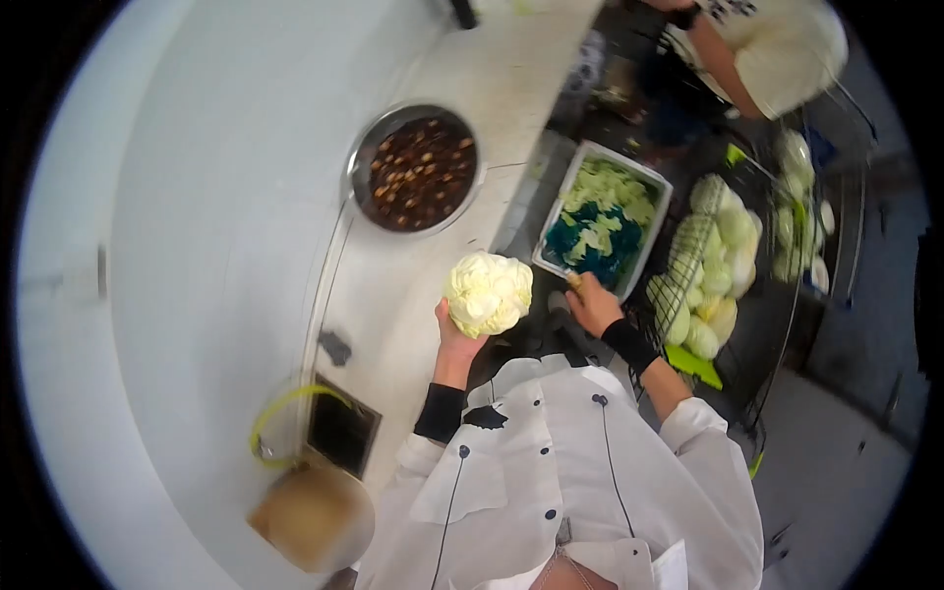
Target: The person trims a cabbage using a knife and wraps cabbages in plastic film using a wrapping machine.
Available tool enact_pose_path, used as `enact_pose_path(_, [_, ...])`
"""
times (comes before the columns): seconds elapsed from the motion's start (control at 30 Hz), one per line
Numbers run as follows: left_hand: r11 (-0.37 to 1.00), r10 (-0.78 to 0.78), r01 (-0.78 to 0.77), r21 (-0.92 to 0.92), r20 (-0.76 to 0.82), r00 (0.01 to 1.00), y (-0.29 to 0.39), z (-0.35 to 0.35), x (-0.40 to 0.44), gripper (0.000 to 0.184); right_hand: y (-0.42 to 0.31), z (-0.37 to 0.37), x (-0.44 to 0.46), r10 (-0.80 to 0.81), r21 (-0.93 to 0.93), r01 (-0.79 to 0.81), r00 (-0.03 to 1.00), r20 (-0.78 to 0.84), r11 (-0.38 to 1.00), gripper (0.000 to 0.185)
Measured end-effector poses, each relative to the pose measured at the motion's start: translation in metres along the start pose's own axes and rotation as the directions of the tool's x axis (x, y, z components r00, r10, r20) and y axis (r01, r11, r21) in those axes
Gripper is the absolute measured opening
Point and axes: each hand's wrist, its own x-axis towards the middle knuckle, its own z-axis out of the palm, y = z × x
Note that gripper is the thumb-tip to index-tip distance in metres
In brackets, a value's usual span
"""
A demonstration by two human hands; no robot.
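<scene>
A pale yellow-green cabbage (pixel 489 293), its outer leaves gone, rests in my left hand (pixel 460 339), whose fingers curl around its lower left side. My right hand (pixel 594 307) is closed at the near edge of a white bin (pixel 640 282). A small tan tip pokes out from its fingers; what the object is, I cannot make out. Loose green leaves (pixel 612 192) lie inside the bin over a dark blue-green lining.
Whole cabbages (pixel 723 256) fill a wire cart on the right. A metal bowl (pixel 479 182) of brown pieces in dark liquid stands on the left counter (pixel 393 285). Another person (pixel 777 54) is at the upper right. A yellow hose (pixel 264 418) curls at lower left.
</scene>
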Motion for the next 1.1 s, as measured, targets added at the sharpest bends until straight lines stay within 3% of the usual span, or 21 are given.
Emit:
enact_pose_path(0.03, [0.998,0.038,-0.039,-0.055,-0.025,0.999,-0.001,-0.008,-0.019,0.104,-0.013,0.013,0.005,-0.046,-0.024,0.050,0.988,0.146,0.998,0.031])
enact_pose_path(0.07, [0.991,0.083,-0.087,-0.106,-0.040,0.996,0.000,-0.014,-0.031,0.104,-0.013,0.043,0.013,-0.288,0.062,0.283,0.948,0.134,0.957,0.028])
enact_pose_path(0.13, [0.956,0.236,-0.256,-0.145,-0.143,0.961,0.000,-0.019,-0.069,0.093,-0.032,0.103,0.028,-0.491,-0.021,0.528,0.803,0.337,0.849,0.024])
enact_pose_path(0.2, [0.921,0.286,-0.353,-0.166,-0.327,0.901,-0.011,-0.026,-0.111,0.086,-0.080,0.139,0.028,-0.307,0.005,0.355,0.803,0.510,0.935,0.024])
enact_pose_path(0.27, [0.924,0.300,-0.376,-0.073,-0.471,0.830,-0.016,-0.040,-0.158,0.075,-0.046,0.261,0.044,-0.450,-0.035,0.546,0.724,0.524,0.837,0.026])
enact_pose_path(0.3, [0.940,0.298,-0.341,-0.002,-0.481,0.824,-0.011,-0.037,-0.177,0.073,-0.066,0.262,0.046,-0.448,-0.102,0.579,0.720,0.530,0.809,0.028])
enact_pose_path(0.37, [0.902,0.307,-0.419,-0.108,-0.523,0.795,-0.023,-0.050,-0.232,0.069,-0.102,0.278,0.038,-0.399,-0.200,0.594,0.716,0.573,0.779,0.039])
enact_pose_path(0.5, [0.858,0.347,-0.494,-0.138,-0.553,0.758,-0.051,-0.098,-0.333,0.066,-0.133,0.334,0.026,-0.215,-0.257,0.397,0.820,0.531,0.881,0.061])
enact_pose_path(0.67, [0.906,0.294,-0.417,-0.072,-0.600,0.744,-0.041,-0.147,-0.403,0.063,-0.137,0.366,-0.003,-0.303,-0.081,0.349,0.889,0.343,0.934,0.058])
enact_pose_path(0.73, [0.918,0.183,-0.347,-0.192,-0.572,0.800,-0.031,-0.165,-0.418,0.071,-0.122,0.374,-0.025,-0.327,-0.008,0.337,0.921,0.211,0.942,0.057])
enact_pose_path(0.8, [0.935,0.222,-0.329,-0.131,-0.509,0.832,-0.024,-0.182,-0.409,0.070,-0.120,0.359,-0.057,-0.392,0.036,0.393,0.920,-0.022,0.919,0.054])
enact_pose_path(0.83, [0.935,0.251,-0.332,-0.123,-0.432,0.866,-0.025,-0.191,-0.400,0.070,-0.121,0.343,-0.077,-0.322,0.128,0.323,0.946,-0.036,0.938,0.045])
enact_pose_path(0.87, [0.944,0.260,-0.316,-0.099,-0.370,0.892,-0.021,-0.191,-0.393,0.074,-0.115,0.329,-0.097,-0.191,0.352,0.156,0.979,0.068,0.923,0.043])
enact_pose_path(0.93, [0.955,0.279,-0.295,-0.045,-0.213,0.936,-0.008,-0.182,-0.367,0.089,-0.103,0.295,-0.136,-0.020,0.699,-0.201,0.956,0.294,0.687,0.041])
enact_pose_path(1.0, [0.952,0.293,-0.289,0.099,-0.030,0.956,0.015,-0.139,-0.339,0.098,-0.135,0.219,-0.198,-0.028,0.824,-0.390,0.898,0.439,0.411,0.043])
enact_pose_path(1.1, [0.955,0.126,-0.176,0.240,0.211,0.969,0.003,-0.077,-0.314,0.105,-0.127,0.143,-0.281,-0.082,0.888,-0.248,0.950,0.301,0.386,0.052])
